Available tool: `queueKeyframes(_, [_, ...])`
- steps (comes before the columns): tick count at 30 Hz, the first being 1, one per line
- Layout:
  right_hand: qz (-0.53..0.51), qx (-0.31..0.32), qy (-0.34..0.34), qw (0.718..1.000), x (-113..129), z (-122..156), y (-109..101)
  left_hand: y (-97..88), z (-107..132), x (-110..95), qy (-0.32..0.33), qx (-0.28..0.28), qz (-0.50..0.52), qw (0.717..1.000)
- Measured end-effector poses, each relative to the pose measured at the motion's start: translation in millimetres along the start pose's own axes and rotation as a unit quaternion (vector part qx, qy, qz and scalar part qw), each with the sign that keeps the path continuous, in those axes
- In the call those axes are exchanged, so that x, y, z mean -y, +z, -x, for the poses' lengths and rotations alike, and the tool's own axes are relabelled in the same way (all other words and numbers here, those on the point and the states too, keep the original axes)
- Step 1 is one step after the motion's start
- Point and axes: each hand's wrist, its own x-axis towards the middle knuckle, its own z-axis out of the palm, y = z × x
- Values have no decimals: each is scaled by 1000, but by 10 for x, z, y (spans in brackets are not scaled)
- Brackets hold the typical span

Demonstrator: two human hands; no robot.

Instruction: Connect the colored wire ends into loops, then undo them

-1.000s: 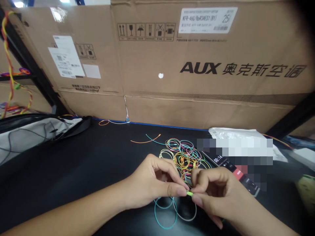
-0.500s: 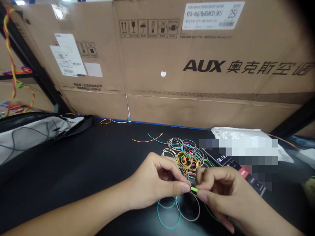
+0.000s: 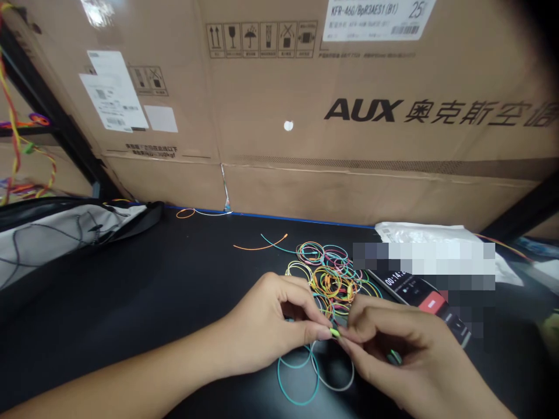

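So the big thing here is a brown cardboard box with black AUX lettering (image 3: 262,137), walling off the back of a matte black tabletop (image 3: 196,256). In front, the left hand (image 3: 275,326) and right hand (image 3: 393,340) meet almost fingertip to fingertip. Just beyond them sits a messy pile of thin, multicoloured wire loops (image 3: 328,280), and a round teal wire loop (image 3: 299,404) lies below the left one. Smallest of all is a lime-green, tube-shaped connector (image 3: 334,332), right between the fingertips: left thumb and forefinger pinched on one end, right ones on the other. Any wire going into it is too small to make out. Imo, keep both ends in line, grip lightly near the tips, and work it clear of the pile so nothing snags.
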Motion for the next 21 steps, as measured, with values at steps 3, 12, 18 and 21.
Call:
queueKeyframes(3, [-43,14,95,994,-14,1,-6,7,6,3,-1,-4,-10,1000])
queueKeyframes(12, [-251,54,245,935,-39,-47,-73,66,51,-29,-29,-31,100,994])
queueKeyframes(18, [-389,85,236,886,64,-72,-72,-25,36,-60,13,-36,93,995])
queueKeyframes(21, [-420,121,229,870,73,-53,-38,-33,41,-94,71,-31,32,996])
